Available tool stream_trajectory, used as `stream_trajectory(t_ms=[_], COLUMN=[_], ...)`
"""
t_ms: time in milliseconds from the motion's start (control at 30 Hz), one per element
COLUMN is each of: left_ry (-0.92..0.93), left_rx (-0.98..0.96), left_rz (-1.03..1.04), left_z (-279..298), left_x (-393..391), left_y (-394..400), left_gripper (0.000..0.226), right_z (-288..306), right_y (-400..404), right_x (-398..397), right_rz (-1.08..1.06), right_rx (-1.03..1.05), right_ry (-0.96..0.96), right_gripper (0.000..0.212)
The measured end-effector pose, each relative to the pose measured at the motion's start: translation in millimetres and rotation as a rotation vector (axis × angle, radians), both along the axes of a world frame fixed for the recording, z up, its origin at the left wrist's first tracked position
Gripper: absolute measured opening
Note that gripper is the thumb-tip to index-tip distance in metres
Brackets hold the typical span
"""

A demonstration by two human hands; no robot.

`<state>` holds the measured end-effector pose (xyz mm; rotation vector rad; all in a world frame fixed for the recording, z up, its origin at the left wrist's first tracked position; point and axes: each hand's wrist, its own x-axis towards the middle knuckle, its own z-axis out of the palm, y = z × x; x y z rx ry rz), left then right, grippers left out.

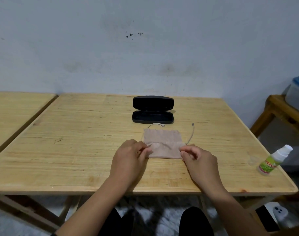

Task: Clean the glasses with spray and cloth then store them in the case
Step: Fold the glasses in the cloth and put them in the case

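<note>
Both hands pinch the cloth's (162, 145) near corners, left hand (130, 155) and right hand (197, 159), apparently draping it over the glasses (191, 133) to wipe them; the open case (153, 109) waits beyond, the spray (273, 160) far right

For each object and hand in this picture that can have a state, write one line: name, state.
Case: open, empty as far as visible.
Cloth: draped over glasses.
Glasses: mostly covered, temples protruding.
Spray bottle: upright, untouched.
Left hand: pinching cloth's edge.
Right hand: pinching cloth's edge.
</note>
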<state>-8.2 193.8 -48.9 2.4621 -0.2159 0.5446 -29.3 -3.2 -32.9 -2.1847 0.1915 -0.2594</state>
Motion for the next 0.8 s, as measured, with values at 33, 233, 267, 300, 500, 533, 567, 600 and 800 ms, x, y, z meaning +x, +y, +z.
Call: stream_trajectory(t_ms=[33,233,267,300,500,533,567,600,800], left_ry=[0.025,-0.009,-0.031,-0.042,0.158,0.193,0.219,0.24,0.3], left_rx=[0.026,-0.049,-0.081,-0.117,-0.22,-0.198,-0.171,-0.145,-0.057], left_rz=[-0.011,-0.016,0.004,0.026,0.089,0.064,0.036,0.011,-0.116], left_z=[-1,6,9,11,17,17,15,14,12], left_x=[0,2,3,5,55,65,73,80,99], left_y=[0,9,12,16,32,31,29,26,13], left_gripper=[0.018,0.009,0.007,0.006,0.011,0.012,0.012,0.014,0.019], right_z=[0,5,7,9,14,14,14,13,8], right_y=[0,-10,-14,-18,-36,-36,-35,-34,-29], right_x=[1,0,0,2,46,57,67,76,105], right_rz=[0.012,-0.047,-0.078,-0.107,-0.102,-0.065,-0.031,-0.004,0.196], right_rx=[-0.025,0.194,0.237,0.267,0.209,0.189,0.176,0.168,-0.043], right_ry=[-0.002,-0.013,-0.023,-0.032,0.007,0.036,0.064,0.093,0.166], right_gripper=[0.015,0.012,0.012,0.012,0.011,0.011,0.012,0.011,0.014])
